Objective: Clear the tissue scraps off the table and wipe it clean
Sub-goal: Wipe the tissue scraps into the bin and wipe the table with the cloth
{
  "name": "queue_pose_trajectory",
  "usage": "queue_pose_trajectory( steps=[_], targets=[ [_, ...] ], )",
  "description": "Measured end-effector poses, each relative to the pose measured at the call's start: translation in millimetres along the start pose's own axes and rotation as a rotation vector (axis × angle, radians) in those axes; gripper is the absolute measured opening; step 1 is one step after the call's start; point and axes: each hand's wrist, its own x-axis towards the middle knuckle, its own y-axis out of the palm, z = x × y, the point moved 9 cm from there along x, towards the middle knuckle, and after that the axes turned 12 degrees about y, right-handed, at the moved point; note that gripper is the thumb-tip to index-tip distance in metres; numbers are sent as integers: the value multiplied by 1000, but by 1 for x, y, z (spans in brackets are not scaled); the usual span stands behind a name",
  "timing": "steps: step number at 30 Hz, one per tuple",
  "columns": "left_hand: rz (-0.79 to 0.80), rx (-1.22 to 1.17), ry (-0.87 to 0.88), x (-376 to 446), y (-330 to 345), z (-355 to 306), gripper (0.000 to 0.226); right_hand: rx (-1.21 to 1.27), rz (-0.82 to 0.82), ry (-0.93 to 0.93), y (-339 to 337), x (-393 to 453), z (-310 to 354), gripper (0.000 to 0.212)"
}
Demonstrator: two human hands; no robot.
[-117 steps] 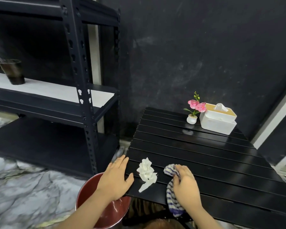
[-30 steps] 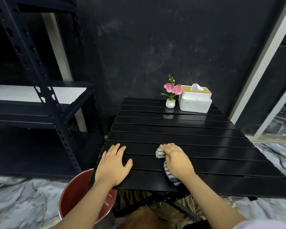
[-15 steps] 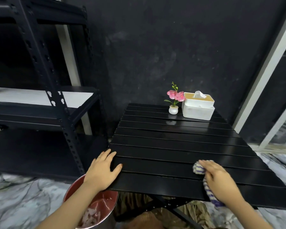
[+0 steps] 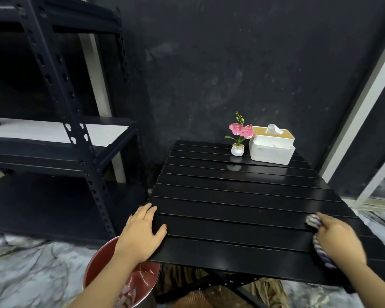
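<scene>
The black slatted table (image 4: pixel 236 196) has no tissue scraps on its top. My right hand (image 4: pixel 340 238) presses a blue-and-white striped cloth (image 4: pixel 320 250) onto the table near its right front edge. My left hand (image 4: pixel 140 234) lies flat, fingers spread, on the table's front left corner. Below that corner stands a red metal bin (image 4: pixel 102 270) with white tissue scraps (image 4: pixel 127 294) inside.
A small white pot with pink flowers (image 4: pixel 238 138) and a white tissue box (image 4: pixel 271 145) stand at the table's far edge. A dark metal shelf rack (image 4: pixel 71 134) fills the left side. The floor has a grey marbled covering (image 4: pixel 31 274).
The tissue scraps seen on the table earlier are gone from its top. My right hand has slid the cloth from the table's middle to its right edge. My left hand stays on the corner.
</scene>
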Motion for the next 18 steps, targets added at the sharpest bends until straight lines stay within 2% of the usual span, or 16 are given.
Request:
queue_pose_trajectory(
  steps=[3,9,14,18],
  targets=[
    [1,10,2,0,0,0,65,29,92,-103,27,-23,46,39],
    [-1,10,13,-1,-1,-1,64,-5,116,-451,73,-94,135,45],
    [5,32,17,-3,-3,-4,63,-22,210,-568,85,-128,148,47],
    [32,59,16,-5,-4,-6,63,-20,239,-634,75,-133,132,47]
  ],
)
